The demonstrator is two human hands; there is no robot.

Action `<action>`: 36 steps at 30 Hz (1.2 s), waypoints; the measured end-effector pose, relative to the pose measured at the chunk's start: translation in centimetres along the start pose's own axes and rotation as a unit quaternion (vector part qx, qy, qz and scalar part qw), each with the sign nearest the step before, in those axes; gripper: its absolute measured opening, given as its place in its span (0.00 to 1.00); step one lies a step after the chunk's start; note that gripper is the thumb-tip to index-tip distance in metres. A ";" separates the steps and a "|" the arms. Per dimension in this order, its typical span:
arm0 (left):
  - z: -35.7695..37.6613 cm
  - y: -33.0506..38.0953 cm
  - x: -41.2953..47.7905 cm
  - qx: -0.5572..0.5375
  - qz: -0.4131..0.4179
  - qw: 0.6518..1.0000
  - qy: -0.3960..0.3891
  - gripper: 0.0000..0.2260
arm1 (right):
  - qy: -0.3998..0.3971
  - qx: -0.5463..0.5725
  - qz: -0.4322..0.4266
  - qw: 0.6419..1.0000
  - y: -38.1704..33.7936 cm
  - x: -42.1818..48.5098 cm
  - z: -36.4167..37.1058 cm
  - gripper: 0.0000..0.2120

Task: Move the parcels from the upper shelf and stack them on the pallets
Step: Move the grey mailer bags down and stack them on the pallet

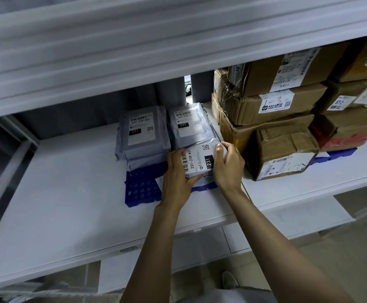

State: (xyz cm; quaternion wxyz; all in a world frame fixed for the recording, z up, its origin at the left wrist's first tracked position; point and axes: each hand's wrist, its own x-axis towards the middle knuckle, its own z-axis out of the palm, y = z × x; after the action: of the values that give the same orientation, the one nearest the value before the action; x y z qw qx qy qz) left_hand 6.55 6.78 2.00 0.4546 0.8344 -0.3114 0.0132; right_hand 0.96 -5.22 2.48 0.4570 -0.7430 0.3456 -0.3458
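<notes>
Small grey plastic-wrapped parcel (200,159) with white 231 label, gripped at its left edge by left hand (178,171) and at its right edge by right hand (227,165). Over the front of a blue perforated plastic pallet (141,189) on the white shelf board (69,193), possibly resting on another mailer. Just behind, two grey mailer stacks (144,132); to the right, brown cardboard boxes (283,154).

White shelf (69,193), blue pallet (141,189) lying on it, second blue pallet (342,154) farther right
</notes>
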 end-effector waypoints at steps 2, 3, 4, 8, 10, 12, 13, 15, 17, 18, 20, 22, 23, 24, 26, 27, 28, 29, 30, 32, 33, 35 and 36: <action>-0.1 0.1 0.0 -0.010 -0.001 1.000 0.007 0.35 | 0.014 0.008 -0.008 1.000 -0.2 -0.3 0.0 0.19; -0.1 0.1 0.0 -0.016 -0.002 1.000 0.009 0.35 | 0.024 0.017 -0.009 1.000 -0.4 -0.5 0.0 0.19; -0.1 0.1 0.0 -0.020 -0.004 1.000 0.009 0.35 | 0.034 0.030 -0.006 0.999 -0.2 -0.6 0.2 0.19; -0.6 0.3 0.3 -0.006 -0.005 1.000 -0.006 0.34 | 0.042 0.053 0.023 0.997 0.5 -1.1 0.4 0.18; -0.7 0.4 0.4 0.009 -0.007 1.000 -0.020 0.33 | 0.027 0.042 0.028 0.998 0.9 -1.3 0.3 0.18; -0.7 0.5 0.3 0.016 -0.010 0.999 -0.028 0.32 | 0.020 0.032 0.026 0.999 0.9 -1.3 0.2 0.18; -0.6 0.4 0.3 0.018 -0.011 0.999 -0.030 0.32 | 0.019 0.029 0.026 0.999 0.9 -1.2 0.2 0.18; -0.6 0.5 0.2 0.018 -0.016 0.999 -0.031 0.33 | 0.012 0.027 0.029 0.999 0.8 -1.0 0.2 0.18; -0.6 0.6 0.0 0.004 -0.035 0.999 -0.024 0.35 | 0.006 0.031 0.025 0.999 0.7 -0.9 0.1 0.18; -0.7 0.6 -0.1 -0.008 -0.046 0.999 -0.019 0.36 | 0.005 0.032 0.021 0.999 0.7 -0.9 0.0 0.18; -1.2 0.5 -0.5 -0.021 -0.057 0.998 -0.006 0.38 | 0.008 0.031 0.013 0.999 0.7 -1.2 -0.3 0.18; -1.7 -0.1 -0.9 -0.020 -0.048 0.999 0.009 0.37 | 0.007 0.017 -0.004 1.000 0.9 -1.7 -0.3 0.19; -2.0 -0.5 -1.2 -0.019 -0.045 0.999 0.016 0.36 | 0.006 0.001 -0.020 1.000 1.0 -1.9 -0.3 0.20; -2.3 -0.8 -1.5 -0.017 -0.048 0.998 0.022 0.34 | 0.008 -0.019 -0.043 0.999 1.0 -2.2 -0.3 0.20; -2.4 -1.1 -2.1 -0.005 -0.047 0.998 0.033 0.30 | 0.022 -0.070 -0.110 0.991 0.8 -2.5 -0.2 0.20; -2.4 -1.1 -2.2 0.007 -0.040 0.999 0.036 0.29 | 0.030 -0.101 -0.148 0.983 0.6 -2.7 -0.1 0.20; -2.3 -1.0 -2.3 0.025 -0.032 0.999 0.037 0.28 | 0.037 -0.131 -0.183 0.974 0.6 -2.8 0.1 0.21; -2.1 -0.8 -2.4 0.051 -0.024 0.998 0.037 0.26 | 0.040 -0.150 -0.208 0.966 0.4 -2.9 0.2 0.22; -1.9 -0.7 -2.5 0.077 -0.017 0.996 0.035 0.25 | 0.038 -0.159 -0.224 0.961 0.2 -3.0 0.3 0.22; -1.5 -0.9 -2.7 0.107 -0.017 0.994 0.023 0.23 | 0.030 -0.162 -0.245 0.955 -0.1 -3.2 0.5 0.21; -1.4 -1.1 -2.8 0.111 -0.020 0.994 0.013 0.23 | 0.026 -0.162 -0.252 0.954 -0.3 -3.3 0.5 0.21; -1.2 -1.8 -3.3 0.122 -0.032 0.992 -0.019 0.24 | 0.019 -0.165 -0.257 0.952 -0.4 -3.4 0.6 0.22; -1.1 -2.2 -3.4 0.138 -0.041 0.989 -0.044 0.26 | 0.015 -0.170 -0.255 0.952 -0.4 -3.4 0.6 0.22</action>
State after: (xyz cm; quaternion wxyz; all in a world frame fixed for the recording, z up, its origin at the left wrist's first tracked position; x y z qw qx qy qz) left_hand 5.23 10.19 -0.05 0.3214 0.9008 -0.2919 0.0006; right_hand -0.23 -1.99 1.95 0.2155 -0.8678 0.2046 -0.3984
